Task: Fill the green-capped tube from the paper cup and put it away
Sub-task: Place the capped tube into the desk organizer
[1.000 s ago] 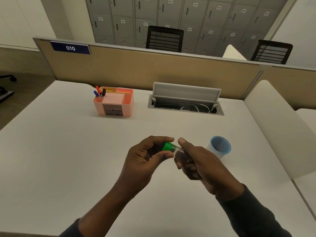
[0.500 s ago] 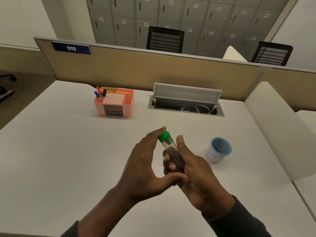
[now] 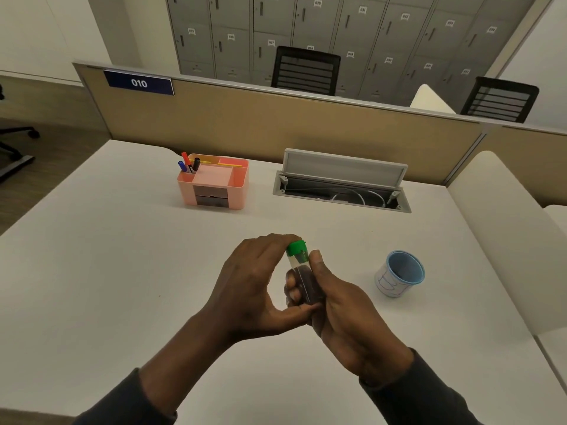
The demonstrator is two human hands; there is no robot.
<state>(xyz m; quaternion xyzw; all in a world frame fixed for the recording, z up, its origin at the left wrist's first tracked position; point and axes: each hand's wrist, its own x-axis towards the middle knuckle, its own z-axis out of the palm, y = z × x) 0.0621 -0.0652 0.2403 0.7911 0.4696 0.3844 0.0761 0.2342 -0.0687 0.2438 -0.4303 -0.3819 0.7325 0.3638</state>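
Head view: tube (image 3: 302, 276) now raised from lying sideways to almost upright, above the worktop (image 3: 107, 271), in the closed grip of right hand (image 3: 343, 314); left hand (image 3: 257, 286) pinching the green cap (image 3: 296, 248). Seems already filled, dark inside; paper cup (image 3: 400, 273) near, right, apart

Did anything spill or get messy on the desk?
No spill shows. The paper cup stands upright, and the capped tube is upright in the right hand. Only the cable hatch is open.
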